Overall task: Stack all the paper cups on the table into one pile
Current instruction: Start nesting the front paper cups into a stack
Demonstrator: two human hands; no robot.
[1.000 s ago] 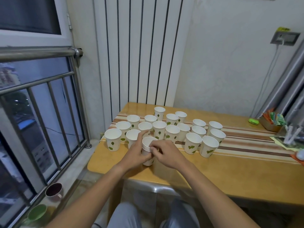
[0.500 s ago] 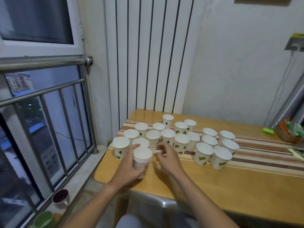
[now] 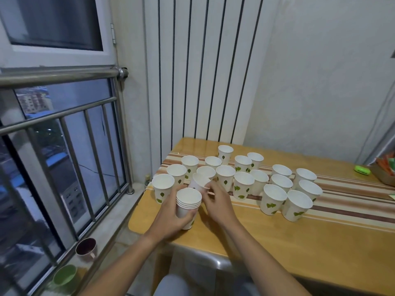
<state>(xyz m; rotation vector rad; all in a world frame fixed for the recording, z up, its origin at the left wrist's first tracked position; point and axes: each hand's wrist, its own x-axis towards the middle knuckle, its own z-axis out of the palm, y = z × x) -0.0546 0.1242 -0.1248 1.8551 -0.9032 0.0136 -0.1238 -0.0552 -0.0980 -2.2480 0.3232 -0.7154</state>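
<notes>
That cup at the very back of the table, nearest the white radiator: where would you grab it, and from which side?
Probably by its side wall just under the rim, coming from above. The rearmost cup stands upright, mouth up, slightly apart from its neighbours, but a crowd of other cups lies between it and the person, so a low reach across could knock them. Its tapered paper wall suits a light thumb-and-fingers pinch.

Left hand (image 3: 171, 214) gripping, right hand (image 3: 218, 201) pinching

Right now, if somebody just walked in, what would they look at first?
Probably the big crowd of white paper cups with green leaves, standing close together on the wooden table. Next, at the near left corner, the left hand grips a short stack of cups, while the right hand tilts one more cup just behind it.
</notes>
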